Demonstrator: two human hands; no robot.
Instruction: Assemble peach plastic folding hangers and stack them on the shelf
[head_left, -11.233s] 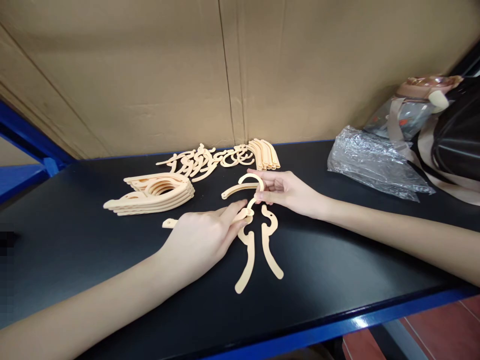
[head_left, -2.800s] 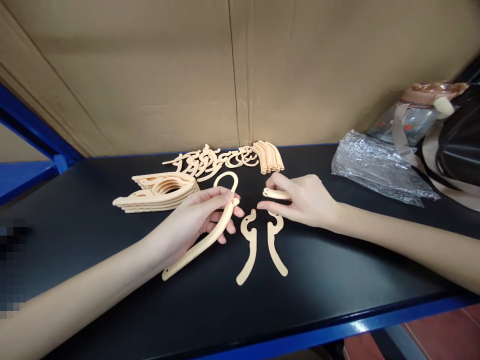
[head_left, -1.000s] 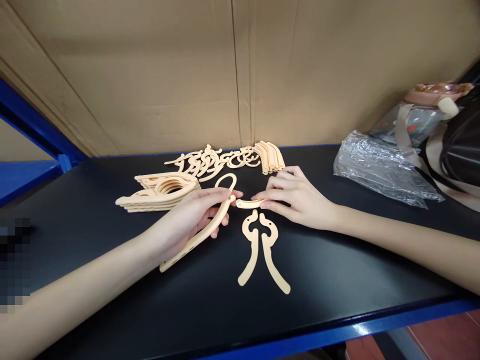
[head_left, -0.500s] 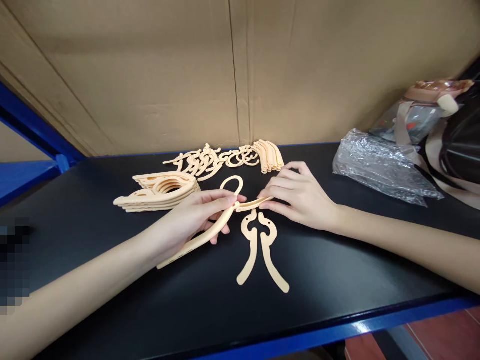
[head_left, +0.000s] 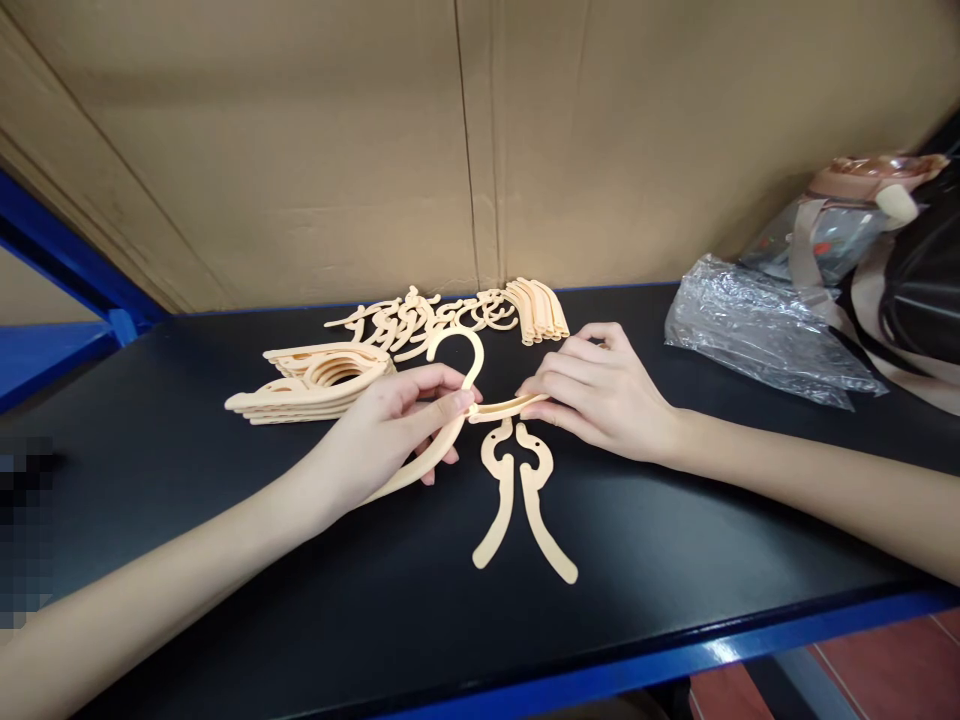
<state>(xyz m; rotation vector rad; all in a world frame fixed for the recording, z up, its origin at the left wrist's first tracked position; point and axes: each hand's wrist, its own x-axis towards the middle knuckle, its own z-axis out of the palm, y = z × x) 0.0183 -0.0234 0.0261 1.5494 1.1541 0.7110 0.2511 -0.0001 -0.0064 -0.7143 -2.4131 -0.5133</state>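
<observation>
Between my hands is a cream plastic folding hanger with a curved hook at its top. My left hand is closed on its left arm, thumb near the joint below the hook. The hanger's right arm is pinched in the fingers of my right hand, which hide its far end. Just in front of that arm, two loose curved hanger pieces lie side by side on the black tabletop, their notched ends toward the hanger.
Left of my hands sits a stack of folded hangers. Behind are a heap of loose hooked pieces and a bundle of curved arms. Crumpled clear plastic, a strapped bottle and a dark bag stand right. Cardboard backs the table.
The hanger's hook has swung left and now stands more upright, its open end facing left. The left arm has tilted, its lower end now behind my left wrist. My right hand has barely moved.
</observation>
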